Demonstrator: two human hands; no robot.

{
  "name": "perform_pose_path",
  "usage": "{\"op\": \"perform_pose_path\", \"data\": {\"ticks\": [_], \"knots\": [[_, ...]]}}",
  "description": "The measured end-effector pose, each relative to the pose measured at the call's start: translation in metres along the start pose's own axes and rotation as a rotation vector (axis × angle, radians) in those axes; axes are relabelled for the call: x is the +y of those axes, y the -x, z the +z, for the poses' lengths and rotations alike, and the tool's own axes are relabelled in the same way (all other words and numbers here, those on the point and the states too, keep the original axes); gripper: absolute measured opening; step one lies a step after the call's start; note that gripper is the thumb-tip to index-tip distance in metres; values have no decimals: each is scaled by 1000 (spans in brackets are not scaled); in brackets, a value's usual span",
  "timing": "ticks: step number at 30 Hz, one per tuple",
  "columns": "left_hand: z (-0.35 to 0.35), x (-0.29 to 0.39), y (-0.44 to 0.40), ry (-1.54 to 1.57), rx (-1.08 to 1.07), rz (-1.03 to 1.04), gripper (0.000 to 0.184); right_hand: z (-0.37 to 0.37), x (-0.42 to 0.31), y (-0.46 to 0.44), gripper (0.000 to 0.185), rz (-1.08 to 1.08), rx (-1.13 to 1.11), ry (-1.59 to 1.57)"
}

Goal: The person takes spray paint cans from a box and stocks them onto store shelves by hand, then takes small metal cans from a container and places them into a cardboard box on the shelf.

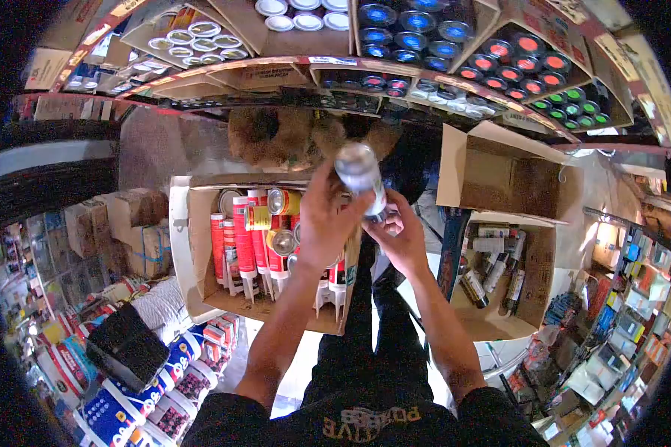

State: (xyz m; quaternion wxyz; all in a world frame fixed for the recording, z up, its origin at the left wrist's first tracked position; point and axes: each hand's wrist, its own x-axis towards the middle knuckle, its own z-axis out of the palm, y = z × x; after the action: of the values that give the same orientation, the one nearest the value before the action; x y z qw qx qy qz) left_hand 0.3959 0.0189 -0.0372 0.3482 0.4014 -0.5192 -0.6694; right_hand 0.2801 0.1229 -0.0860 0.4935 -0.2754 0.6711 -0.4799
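A white cylindrical can (pixel 361 173) with a metallic end is held up between my hands, tilted and smeared by motion. Around its left side wrap the fingers of my left hand (pixel 326 217). Its lower end rests in the curled fingers of my right hand (pixel 399 237). Below and left of them is an open cardboard box (pixel 194 287) holding red sealant cartridges (pixel 242 242) with white nozzles and several short cans (pixel 282 242). To the right, a second cardboard box (pixel 538 298) holds loose tubes (pixel 497 272), mostly white and silver.
Shelf boxes above hold cans with blue lids (pixel 414 21), red lids (pixel 528 45), green lids (pixel 574 95) and white lids (pixel 302 21). An open carton (pixel 492 167) stands behind the right box. Paint pails (pixel 112 410) and a black box (pixel 127 346) are at lower left.
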Motion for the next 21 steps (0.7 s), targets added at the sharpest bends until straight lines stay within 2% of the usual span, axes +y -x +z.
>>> {"op": "perform_pose_path", "data": {"ticks": [3,6,8,11,12,13,15,16,17,20,21], "knots": [[-21,-24,-42,-139,-45,57,65,13,10,-25,46,-38,-47,-97],[-39,-65,-83,-285,-48,-17,69,28,23,-64,25,-99,-9,-139],[-45,-74,-109,-443,-20,-131,73,34,26,-94,22,-59,25,-74],[-39,-60,-134,-383,-42,-264,63,33,12,-134,23,43,64,89],[-53,-88,-155,-369,-116,-265,68,32,7,-147,25,105,66,185],[-51,-86,-162,-370,-121,-270,68,36,16,-162,25,111,69,182],[-47,-85,-171,-269,-85,-220,59,43,32,-187,30,34,196,8],[-44,-88,-182,-180,-75,-319,59,40,31,-199,26,71,133,57],[-44,-90,-188,-183,-79,-322,59,40,31,-208,26,75,136,54],[-43,-87,-203,-155,-78,-264,57,45,14,-213,33,-38,39,-305],[-44,-91,-210,-419,-40,-126,56,47,15,-213,33,-38,46,-306]]}}
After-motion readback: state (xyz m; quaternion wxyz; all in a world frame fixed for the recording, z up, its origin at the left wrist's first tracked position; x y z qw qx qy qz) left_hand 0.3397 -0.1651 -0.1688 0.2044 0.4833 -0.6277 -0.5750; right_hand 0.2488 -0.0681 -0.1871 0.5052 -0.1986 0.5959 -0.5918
